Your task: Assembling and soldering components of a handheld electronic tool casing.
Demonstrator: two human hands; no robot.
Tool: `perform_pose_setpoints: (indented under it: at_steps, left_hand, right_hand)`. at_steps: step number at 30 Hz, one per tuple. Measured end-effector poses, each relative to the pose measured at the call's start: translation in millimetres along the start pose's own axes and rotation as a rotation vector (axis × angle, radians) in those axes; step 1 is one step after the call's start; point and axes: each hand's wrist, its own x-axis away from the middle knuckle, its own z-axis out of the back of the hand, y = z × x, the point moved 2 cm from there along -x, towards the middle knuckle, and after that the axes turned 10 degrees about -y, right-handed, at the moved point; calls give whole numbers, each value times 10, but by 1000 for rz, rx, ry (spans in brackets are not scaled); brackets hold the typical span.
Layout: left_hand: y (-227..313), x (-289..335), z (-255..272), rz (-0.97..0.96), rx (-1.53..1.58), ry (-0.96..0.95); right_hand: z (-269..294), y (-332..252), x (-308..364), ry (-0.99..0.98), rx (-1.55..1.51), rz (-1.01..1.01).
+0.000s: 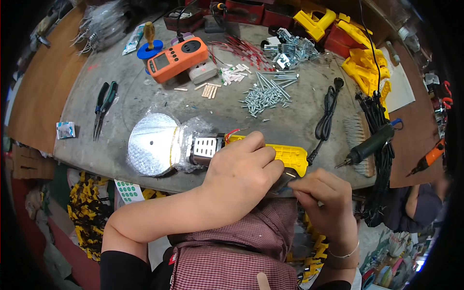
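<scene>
On the near side of the bench lies a tool with a round silver disc (152, 143) in bubble wrap, a vented metal collar (205, 147) and a yellow plastic handle shell (291, 155). My left hand (244, 174) reaches across that handle, fingers curled and tips hidden underneath. Just right of it, my right hand (328, 195) is closed in a pinch at the handle's near edge. A thin brass-coloured sliver (290, 174) shows between the hands; what either one grips is hidden. Red wire (233, 131) pokes out beside the collar, and a coiled black power cord (326, 118) reaches the handle's right end.
Long-nose pliers (102, 108) lie left. Behind are screws (265, 98), an orange socket meter (178, 59), red wires (244, 52) and metal brackets (290, 48). At right are a brush (358, 145), a dark electric screwdriver (371, 145) and yellow shells (365, 67). Another person sits far right.
</scene>
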Motion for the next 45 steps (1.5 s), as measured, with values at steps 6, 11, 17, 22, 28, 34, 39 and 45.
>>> perform_pose_setpoints:
  at_steps: [6,11,17,22,28,34,39,45]
  left_hand:
    - [25,-13,-5,22,33,3]
    - [1,14,-2,65,199,38]
    - [-4,-10,-65,140,469,30]
    - [27,-4,-75,-77,116,121]
    - [-46,-43,-107,-66,231,152]
    - [-43,-40,-87,-91,244,117]
    - [-52,-47,-92,-87,218,141]
    - [-29,-67,-86,-70,236,117]
  right_hand:
    - [-42,-62,-106,354,472,229]
    - [-63,-12,-138,370,432,206]
    - [-128,34,-128,335,313,99]
    - [-153,86,-104,106,-476,-332]
    - [-164,65,-48,306,-178,-128]
    - [-127,288,-123,106,-635,-168]
    - [-168,153,-43,102,-807,-399]
    - [-132,131,-69,363,331,165]
